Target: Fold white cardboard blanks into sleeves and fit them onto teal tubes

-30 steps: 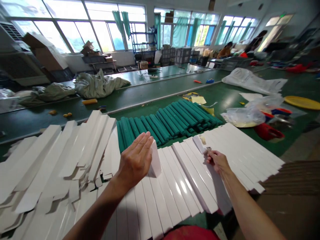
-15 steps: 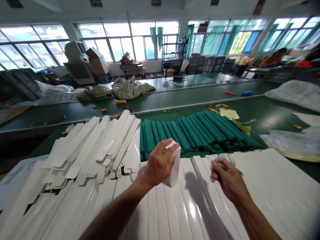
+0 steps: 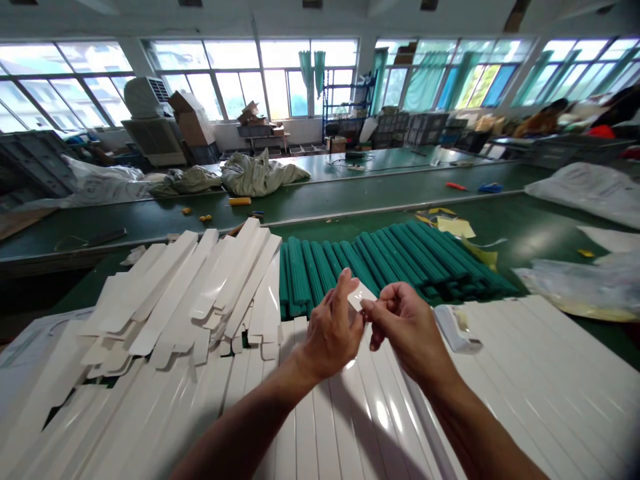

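Note:
My left hand (image 3: 334, 327) is closed around a narrow white carton (image 3: 368, 291), whose end points up between my hands. My right hand (image 3: 404, 320) pinches at that end with thumb and forefinger. A small glossy patch on the carton there looks like a piece of clear tape (image 3: 359, 296); my fingers partly hide it. Just right of my right hand, a white tape dispenser (image 3: 456, 329) with a small roll rests on a layer of long white cartons (image 3: 530, 373) lying side by side.
Loose, unfolded white cartons (image 3: 170, 293) lie piled at the left. Ribbed dark green rolls (image 3: 395, 263) line the far side of the cartons. Plastic bags (image 3: 580, 283) lie at the right. Beyond runs a green bench (image 3: 350, 197) with a crumpled sack (image 3: 260, 173). Another person (image 3: 545, 120) is far right.
My right hand has moved left from the tape dispenser to the carton's end. My left hand has tilted the carton, so its end now faces me. The dispenser stays on the cartons.

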The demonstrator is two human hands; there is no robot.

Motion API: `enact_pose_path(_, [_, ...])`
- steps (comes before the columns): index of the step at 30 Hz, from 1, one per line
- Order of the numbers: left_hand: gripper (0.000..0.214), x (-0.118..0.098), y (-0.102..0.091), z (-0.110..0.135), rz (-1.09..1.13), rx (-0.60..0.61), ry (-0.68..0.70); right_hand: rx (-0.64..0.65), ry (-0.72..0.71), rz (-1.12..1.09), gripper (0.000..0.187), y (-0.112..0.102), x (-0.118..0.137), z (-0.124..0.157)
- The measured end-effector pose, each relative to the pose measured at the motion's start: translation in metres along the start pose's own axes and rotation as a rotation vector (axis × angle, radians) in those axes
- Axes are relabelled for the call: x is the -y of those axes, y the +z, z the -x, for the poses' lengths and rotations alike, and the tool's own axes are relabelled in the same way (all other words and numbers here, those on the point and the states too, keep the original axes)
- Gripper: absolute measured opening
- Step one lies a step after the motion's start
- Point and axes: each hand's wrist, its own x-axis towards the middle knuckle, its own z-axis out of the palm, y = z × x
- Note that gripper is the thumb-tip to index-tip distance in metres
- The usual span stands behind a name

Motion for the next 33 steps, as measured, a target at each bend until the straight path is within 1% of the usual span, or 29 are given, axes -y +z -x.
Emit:
enact_pose_path(3, [0.072,-0.001,-0.001,0.001,-0.018,0.002,0.0,0.053,0.157,-0.095,0.055,-0.004,0.006,-0.004])
enact_pose_path(5, [0.063,-0.002,-0.004,0.0,-0.048,0.03,-0.002,0.09,0.247,-0.123,0.057,-0.008,0.01,-0.005])
enact_pose_path(6, [0.057,-0.002,-0.005,0.0,-0.051,0.053,0.003,0.098,0.266,-0.122,0.057,-0.01,0.01,-0.005])
enact_pose_path(8, [0.046,-0.002,-0.008,-0.001,-0.011,0.096,0.023,0.099,0.243,-0.106,0.055,-0.011,0.006,-0.004])
enact_pose_path(10, [0.041,-0.001,-0.01,-0.002,0.052,0.104,0.039,0.066,0.153,-0.084,0.054,-0.01,-0.006,-0.001])
enact_pose_path(13, [0.042,0.002,-0.014,-0.002,0.108,0.103,0.019,-0.049,0.005,0.028,0.048,-0.006,-0.039,0.002])
enact_pose_path(15, [0.045,0.004,-0.017,0.0,0.128,0.108,-0.007,-0.14,-0.104,0.224,0.044,-0.003,-0.066,0.002])
enact_pose_path(18, [0.048,0.005,-0.022,0.003,0.138,0.093,-0.058,-0.229,-0.314,0.615,0.036,-0.002,-0.106,-0.002])
enact_pose_path(21, [0.048,0.005,-0.025,0.005,0.147,0.064,-0.068,-0.217,-0.561,0.865,0.034,-0.002,-0.137,-0.008])
enact_pose_path(22, [0.047,0.005,-0.024,0.006,0.156,0.062,-0.065,-0.187,-0.61,0.913,0.036,-0.003,-0.144,-0.01])
enact_pose_path(23, [0.046,0.008,-0.022,0.006,0.171,0.069,-0.067,-0.149,-0.621,0.955,0.039,-0.003,-0.149,-0.012])
enact_pose_path(25, [0.048,0.018,-0.017,0.009,0.205,0.089,-0.117,-0.105,-0.537,1.045,0.044,-0.005,-0.149,-0.016])
enact_pose_path(26, [0.05,0.028,-0.013,0.012,0.202,0.093,-0.179,-0.097,-0.469,1.096,0.048,-0.007,-0.146,-0.018])
enact_pose_path(27, [0.053,0.039,-0.009,0.015,0.159,0.101,-0.273,-0.089,-0.399,1.151,0.052,-0.01,-0.142,-0.02])
enact_pose_path(28, [0.055,0.053,-0.004,0.019,0.083,0.105,-0.388,-0.079,-0.329,1.212,0.055,-0.014,-0.137,-0.022])
enact_pose_path(30, [0.063,0.082,0.006,0.028,-0.218,0.138,-0.664,-0.02,-0.207,1.328,0.061,-0.026,-0.132,-0.026])
enact_pose_path(31, [0.066,0.097,0.011,0.032,-0.3,0.145,-0.741,0.025,-0.153,1.379,0.063,-0.033,-0.134,-0.027])
enact_pose_path(33, [0.07,0.121,0.019,0.04,-0.404,0.174,-0.833,0.103,-0.038,1.466,0.063,-0.049,-0.146,-0.028])
